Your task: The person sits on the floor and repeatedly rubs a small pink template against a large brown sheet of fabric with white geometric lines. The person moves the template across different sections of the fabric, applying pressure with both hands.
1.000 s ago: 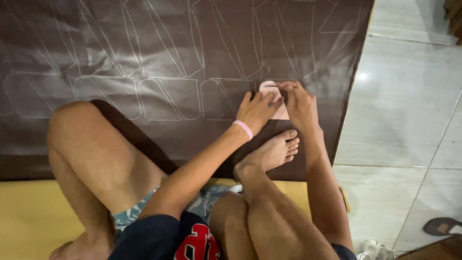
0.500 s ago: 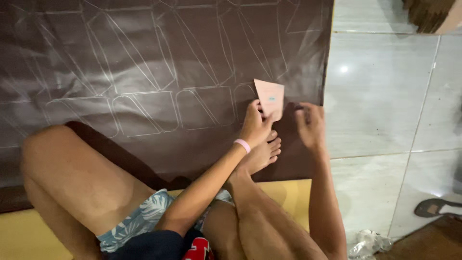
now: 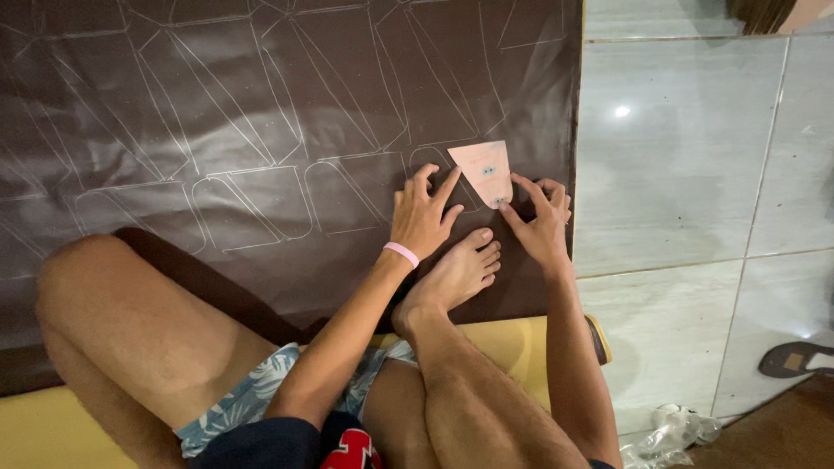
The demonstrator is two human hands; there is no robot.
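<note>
- Dark brown sheet with traced outlines covers the floor.
- Left hand: fingers spread flat, index tip touching the template's left edge.
- Pink template lies between both hands, narrow end toward them.
- Right hand: fingers curled, pressing its lower tip, equally near.

i'm sitting barefoot on the floor of a home, it seems: glossy pale floor tiles, a yellow mat under me, a sandal nearby, and dark sheet material with drawn outlines spread flat.
</note>
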